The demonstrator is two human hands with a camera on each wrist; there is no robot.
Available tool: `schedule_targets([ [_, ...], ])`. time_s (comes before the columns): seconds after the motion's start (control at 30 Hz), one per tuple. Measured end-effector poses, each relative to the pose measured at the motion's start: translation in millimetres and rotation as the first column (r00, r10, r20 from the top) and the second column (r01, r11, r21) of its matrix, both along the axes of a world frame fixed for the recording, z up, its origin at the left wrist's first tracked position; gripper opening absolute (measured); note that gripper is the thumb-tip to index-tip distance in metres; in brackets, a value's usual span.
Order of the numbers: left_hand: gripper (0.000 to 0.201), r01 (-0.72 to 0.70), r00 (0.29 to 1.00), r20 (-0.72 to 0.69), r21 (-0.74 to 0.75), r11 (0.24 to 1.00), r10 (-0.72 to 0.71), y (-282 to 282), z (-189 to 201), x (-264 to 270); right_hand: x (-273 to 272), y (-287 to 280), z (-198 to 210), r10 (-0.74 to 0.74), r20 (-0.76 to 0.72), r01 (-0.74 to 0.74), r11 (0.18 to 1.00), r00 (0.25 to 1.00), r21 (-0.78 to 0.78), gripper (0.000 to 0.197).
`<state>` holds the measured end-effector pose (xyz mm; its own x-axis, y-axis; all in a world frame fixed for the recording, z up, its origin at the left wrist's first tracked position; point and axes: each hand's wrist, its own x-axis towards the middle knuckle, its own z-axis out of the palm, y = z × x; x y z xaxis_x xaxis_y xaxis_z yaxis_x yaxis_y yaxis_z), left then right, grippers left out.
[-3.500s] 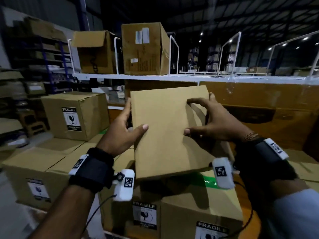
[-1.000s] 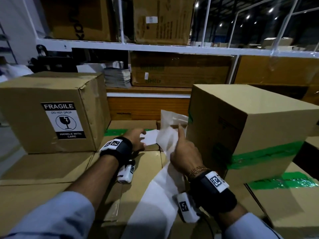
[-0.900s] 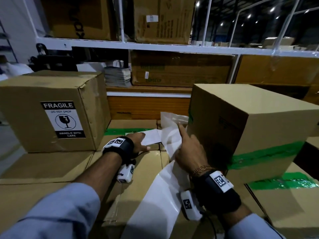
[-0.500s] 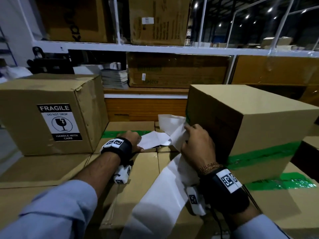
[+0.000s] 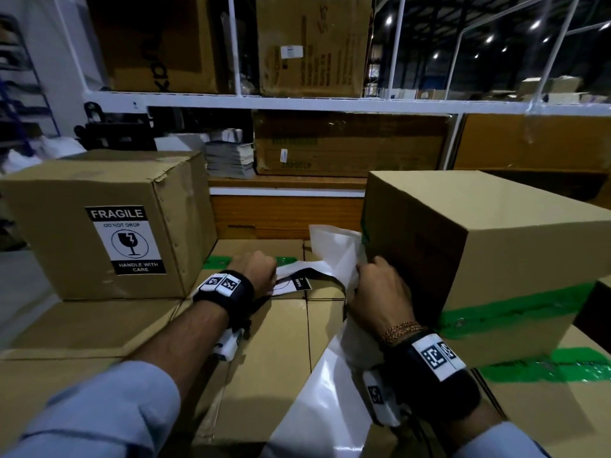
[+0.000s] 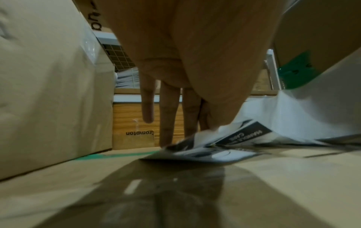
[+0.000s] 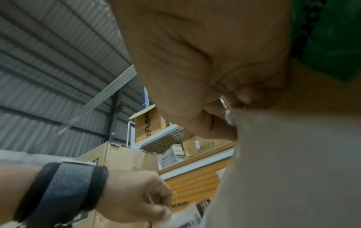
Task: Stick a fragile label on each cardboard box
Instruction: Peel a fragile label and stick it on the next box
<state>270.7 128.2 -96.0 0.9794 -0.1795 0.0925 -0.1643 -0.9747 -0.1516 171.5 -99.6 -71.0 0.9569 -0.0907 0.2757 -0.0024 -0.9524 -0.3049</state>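
Head view: we look down on a floor of flat boxes with our two hands at its far middle.
Left hand: our left hand pinches the loose label low over the flat boxes; the left wrist view shows thumb and forefinger closed on its edge while the other fingers hang straight down.
Label: only its black bottom band and part of the circle show from above, the rest sits under our hand; the print is blurred in the wrist view.
Right hand: our right hand is curled round the white backing sheet, gripping it just beside the plain box; the right wrist view shows the fingertips folded into the palm on the sheet's edge.
Backing sheet: it runs from the near edge of the flat boxes up past our right hand; its lower end is cut off by the frame.
Plain box: the plain box stands at the right edge of the flat boxes, green tape round its base; we see no label on the faces that show, and its left face is in shadow.
Labelled box: the labelled box stands at the left edge, well apart from our hands, a FRAGILE sticker on its front.
Shelf: a white shelf behind carries more cartons, tops cut off.
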Motion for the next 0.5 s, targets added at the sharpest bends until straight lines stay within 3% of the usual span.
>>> schedule_targets([
  [0.2,0.022,0.06,0.974,0.222,-0.052,0.997,-0.047,8.0,21.7,-12.0,3.3,8.0,-1.8,-0.029,0.046,0.03,0.999,0.999,-0.023,0.04],
  [0.3,0.023,0.075,0.969,0.238,-0.044,0.996,-0.062,14.5,36.9,-25.2,6.0,11.7,3.3,-0.005,0.078,0.012,0.996,0.997,-0.084,0.045],
  [0.4,0.014,0.093,0.958,0.278,-0.051,0.994,-0.076,23.1,56.6,-40.0,8.6,17.0,11.4,0.1,0.097,-0.081,0.98,0.99,-0.18,0.054],
  [0.5,0.006,0.097,0.95,0.305,-0.093,0.991,-0.064,31.3,74.5,-58.7,9.3,27.2,19.7,0.242,0.126,-0.221,0.962,0.962,-0.162,0.061],
])
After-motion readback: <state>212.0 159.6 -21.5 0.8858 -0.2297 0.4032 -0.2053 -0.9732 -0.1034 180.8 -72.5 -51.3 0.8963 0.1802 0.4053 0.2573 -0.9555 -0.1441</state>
